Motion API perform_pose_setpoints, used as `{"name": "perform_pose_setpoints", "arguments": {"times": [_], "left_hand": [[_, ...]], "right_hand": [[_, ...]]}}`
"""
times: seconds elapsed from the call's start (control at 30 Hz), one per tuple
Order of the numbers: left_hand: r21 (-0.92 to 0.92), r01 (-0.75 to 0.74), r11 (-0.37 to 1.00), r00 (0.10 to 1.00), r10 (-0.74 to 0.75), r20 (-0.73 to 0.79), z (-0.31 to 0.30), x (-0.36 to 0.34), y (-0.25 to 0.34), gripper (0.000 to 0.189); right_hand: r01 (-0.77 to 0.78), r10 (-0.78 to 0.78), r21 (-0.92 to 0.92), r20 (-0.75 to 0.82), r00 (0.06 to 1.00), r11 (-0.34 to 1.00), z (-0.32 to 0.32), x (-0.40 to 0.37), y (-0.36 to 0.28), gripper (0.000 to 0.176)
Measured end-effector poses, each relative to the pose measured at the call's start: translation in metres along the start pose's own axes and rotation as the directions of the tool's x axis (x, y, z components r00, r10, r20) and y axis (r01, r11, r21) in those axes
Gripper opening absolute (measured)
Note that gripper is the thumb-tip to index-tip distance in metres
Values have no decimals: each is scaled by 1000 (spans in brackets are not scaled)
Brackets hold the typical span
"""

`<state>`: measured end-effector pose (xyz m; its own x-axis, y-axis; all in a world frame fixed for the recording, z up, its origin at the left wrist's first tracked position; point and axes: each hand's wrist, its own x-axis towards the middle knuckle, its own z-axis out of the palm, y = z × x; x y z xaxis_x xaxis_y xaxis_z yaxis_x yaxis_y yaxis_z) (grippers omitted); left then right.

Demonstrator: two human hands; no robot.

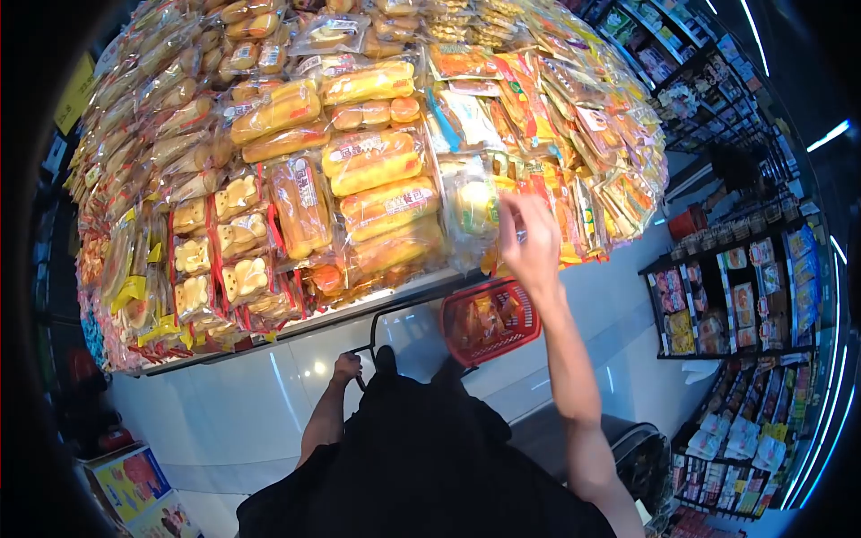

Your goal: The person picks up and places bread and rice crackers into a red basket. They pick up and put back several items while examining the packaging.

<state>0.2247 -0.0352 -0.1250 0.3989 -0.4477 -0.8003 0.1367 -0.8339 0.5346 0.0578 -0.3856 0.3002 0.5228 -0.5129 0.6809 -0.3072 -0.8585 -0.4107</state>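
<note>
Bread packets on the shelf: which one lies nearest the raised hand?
The clear pale-yellow packet beside the right hand; the long golden loaves sit further left.

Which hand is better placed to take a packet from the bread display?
Right, probably: the right hand is raised against the packets, while the left hand is low, gripping the basket handle.

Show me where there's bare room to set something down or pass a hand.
Bare: the pale floor below the bread shelf, left of the left hand, and between the red basket and the side rack. Crowded: the shelf, where the right hand reaches.
</note>
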Motion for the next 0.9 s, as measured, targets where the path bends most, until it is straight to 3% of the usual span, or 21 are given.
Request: {"name": "perform_pose_setpoints", "arguments": {"times": [0.03, 0.1, 0.17, 0.23, 0.3, 0.33, 0.4, 0.43, 0.5, 0.53, 0.57, 0.6, 0.67, 0.8, 0.87, 0.9], "left_hand": [[-7, -2, 1000, 1000, 2, -11, 3, 1, 0, 16], [-197, -47, 979, 996, 30, -87, 9, 3, -3, 17], [-257, -5, 966, 995, -20, -93, 14, -2, -3, 17], [-345, 28, 938, 996, -57, -75, 22, -4, -18, 18], [-266, 81, 961, 993, -100, -57, 24, -19, -27, 20], [-190, 89, 978, 994, -100, -51, 24, -28, -32, 20], [-232, 179, 956, 983, -184, 1, 28, -19, -74, 18], [-268, 262, 927, 965, -257, 55, 28, -15, -86, 17], [-278, 293, 915, 954, -298, 24, 24, -38, -86, 17], [-286, 322, 902, 941, -337, -5, 22, -47, -86, 16], [-140, 258, 956, 966, -255, 36, 17, -49, -91, 15], [-137, 259, 956, 966, -257, 37, 17, -49, -94, 15], [-350, 359, 865, 927, -375, 23, 15, -49, -99, 15], [-374, 323, 869, 935, -354, -13, 15, -37, -102, 14], [-159, 97, 983, 995, -95, 22, 12, -32, -100, 14], [-148, 91, 985, 996, -88, 25, 12, -29, -92, 14]], "right_hand": [[23, -23, -28, 21, 1000, 999, 6, 20, 7, 23], [47, -46, -48, 35, 998, 998, 20, 49, 23, 27], [87, -57, -215, 142, 988, 973, 34, 64, 38, 42], [61, -17, -240, 184, 983, 969, 43, 71, 40, 49], [75, -13, -276, 221, 975, 958, 56, 74, 47, 68], [74, -12, -274, 223, 975, 959, 61, 73, 52, 68], [-89, 130, -187, 221, 966, 978, 67, 74, 48, 78], [-88, 129, -184, 225, 966, 979, 70, 75, 49, 78], [-93, 141, -230, 203, 969, 969, 75, 79, 53, 86], [-94, 142, -229, 203, 969, 969, 74, 81, 52, 86], [-128, 184, -229, 239, 954, 965, 73, 83, 51, 86], [-164, 226, -232, 274, 935, 959, 72, 85, 49, 86], [-139, 187, -204, 239, 953, 969, 75, 85, 51, 85], [-103, 129, -184, 135, 982, 977, 78, 82, 45, 76], [-118, 149, -213, 135, 980, 970, 81, 78, 40, 73], [-109, 144, -223, 145, 979, 969, 83, 76, 39, 72]]}}
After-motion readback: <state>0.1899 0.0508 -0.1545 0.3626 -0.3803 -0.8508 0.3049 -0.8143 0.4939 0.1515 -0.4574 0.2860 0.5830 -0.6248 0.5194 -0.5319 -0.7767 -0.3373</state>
